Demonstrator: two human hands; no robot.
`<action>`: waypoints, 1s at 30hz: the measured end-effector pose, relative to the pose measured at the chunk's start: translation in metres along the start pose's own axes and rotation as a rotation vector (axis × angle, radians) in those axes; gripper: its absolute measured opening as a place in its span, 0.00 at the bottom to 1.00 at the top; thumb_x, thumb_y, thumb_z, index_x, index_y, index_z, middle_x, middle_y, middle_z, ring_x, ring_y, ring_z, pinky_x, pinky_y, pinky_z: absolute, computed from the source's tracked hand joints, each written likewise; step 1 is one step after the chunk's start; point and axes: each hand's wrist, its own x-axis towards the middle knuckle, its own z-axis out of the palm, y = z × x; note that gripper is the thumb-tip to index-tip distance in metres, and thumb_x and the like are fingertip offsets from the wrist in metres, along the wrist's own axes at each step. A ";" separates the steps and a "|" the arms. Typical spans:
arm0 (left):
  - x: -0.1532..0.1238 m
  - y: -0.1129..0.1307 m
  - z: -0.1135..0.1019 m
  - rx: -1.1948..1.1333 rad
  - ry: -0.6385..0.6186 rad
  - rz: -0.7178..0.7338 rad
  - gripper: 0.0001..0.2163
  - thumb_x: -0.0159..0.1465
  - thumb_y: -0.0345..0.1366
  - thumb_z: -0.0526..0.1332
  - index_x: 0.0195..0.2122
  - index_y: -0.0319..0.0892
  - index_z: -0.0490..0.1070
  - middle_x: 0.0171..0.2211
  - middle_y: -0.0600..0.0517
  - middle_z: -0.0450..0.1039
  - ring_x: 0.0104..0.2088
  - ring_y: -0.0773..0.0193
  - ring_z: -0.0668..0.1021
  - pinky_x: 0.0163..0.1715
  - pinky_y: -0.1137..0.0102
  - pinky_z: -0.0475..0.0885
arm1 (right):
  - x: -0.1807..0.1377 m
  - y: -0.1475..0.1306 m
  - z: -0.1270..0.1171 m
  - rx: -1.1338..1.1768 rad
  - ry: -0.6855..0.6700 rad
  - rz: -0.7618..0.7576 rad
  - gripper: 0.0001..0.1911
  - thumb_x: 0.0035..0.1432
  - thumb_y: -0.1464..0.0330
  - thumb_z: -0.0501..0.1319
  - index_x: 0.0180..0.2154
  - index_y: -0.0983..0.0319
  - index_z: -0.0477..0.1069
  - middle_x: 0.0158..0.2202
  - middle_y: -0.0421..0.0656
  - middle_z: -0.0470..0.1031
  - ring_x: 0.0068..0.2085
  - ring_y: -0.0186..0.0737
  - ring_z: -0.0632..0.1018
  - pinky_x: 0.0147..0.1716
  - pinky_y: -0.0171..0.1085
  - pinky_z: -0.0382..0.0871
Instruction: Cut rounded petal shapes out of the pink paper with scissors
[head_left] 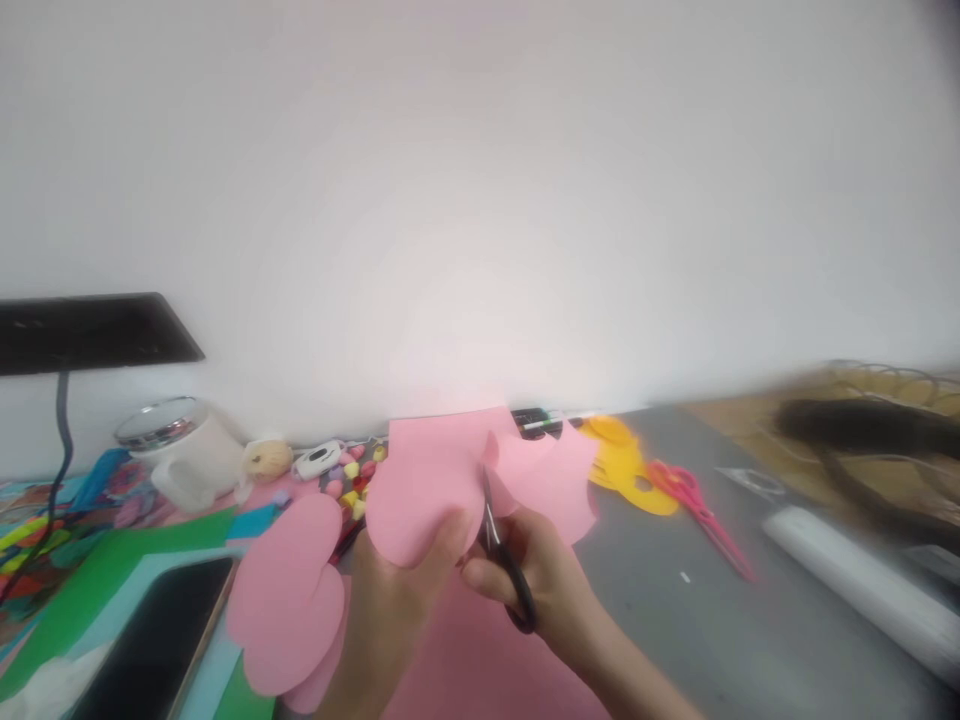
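My left hand [394, 600] pinches a pink sheet of paper [442, 470] and holds it up in front of me, thumb on its rounded lower edge. My right hand [544, 580] grips black-handled scissors [499, 545], whose blades point up into a cut in the pink sheet. Below the hands another pink sheet [480, 660] lies flat on the table. A pink cut-out with rounded lobes [289, 595] rests to the left of my left hand.
Yellow paper pieces [626, 465] and red scissors [697, 505] lie on the grey mat [720, 620] to the right, with a white roll [862, 580] beyond. To the left are green paper [112, 570], a dark tablet [154, 645], a white mug [187, 450], coloured beads [352, 480].
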 end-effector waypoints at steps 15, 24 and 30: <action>-0.001 0.005 -0.002 0.037 -0.012 -0.084 0.14 0.48 0.48 0.66 0.20 0.41 0.74 0.21 0.50 0.76 0.27 0.58 0.76 0.28 0.67 0.70 | -0.001 0.003 -0.001 0.034 -0.006 0.033 0.25 0.40 0.53 0.72 0.21 0.61 0.61 0.19 0.32 0.54 0.21 0.29 0.54 0.19 0.31 0.50; 0.002 0.001 -0.004 0.046 0.005 -0.079 0.15 0.46 0.49 0.66 0.16 0.41 0.71 0.18 0.52 0.72 0.23 0.61 0.73 0.25 0.69 0.67 | -0.001 0.003 0.000 -0.031 0.017 0.079 0.18 0.43 0.58 0.70 0.25 0.63 0.66 0.19 0.35 0.61 0.22 0.30 0.59 0.20 0.31 0.52; 0.002 0.000 -0.004 0.027 -0.006 -0.053 0.16 0.48 0.49 0.65 0.15 0.41 0.70 0.16 0.53 0.71 0.21 0.64 0.73 0.23 0.71 0.67 | -0.001 0.003 0.000 0.006 0.014 0.077 0.14 0.44 0.62 0.69 0.22 0.64 0.67 0.19 0.36 0.64 0.22 0.30 0.61 0.20 0.30 0.54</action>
